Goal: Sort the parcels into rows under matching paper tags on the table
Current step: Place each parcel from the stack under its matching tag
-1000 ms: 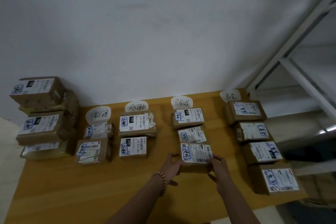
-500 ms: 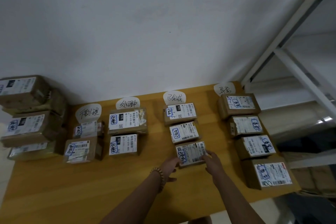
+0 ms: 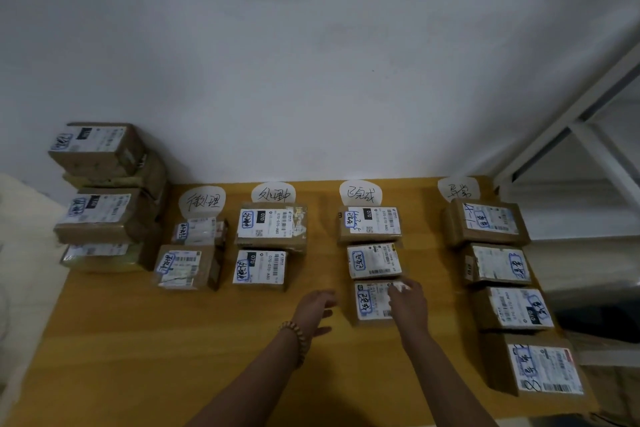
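Observation:
Four white paper tags lie along the back of the wooden table (image 3: pixel 138 357): the first tag (image 3: pixel 202 199), the second tag (image 3: pixel 273 193), the third tag (image 3: pixel 361 193) and the fourth tag (image 3: pixel 458 188). Brown parcels with white labels sit in rows under them. The nearest parcel of the third row (image 3: pixel 369 302) lies flat on the table. My right hand (image 3: pixel 407 302) rests on its right side with relaxed fingers. My left hand (image 3: pixel 313 305), with a bead bracelet on the wrist, hovers just left of the parcel, apart from it, fingers loose.
A stack of several unsorted parcels (image 3: pixel 100 198) stands at the table's back left against the white wall. A white metal shelf frame (image 3: pixel 588 149) rises at the right. The fourth row's nearest parcel (image 3: pixel 540 367) lies close to the table's right front edge.
Both hands held the third-row parcel and set it down under the other two. My left hand has let go and drawn away to the left; the right hand now rests on top.

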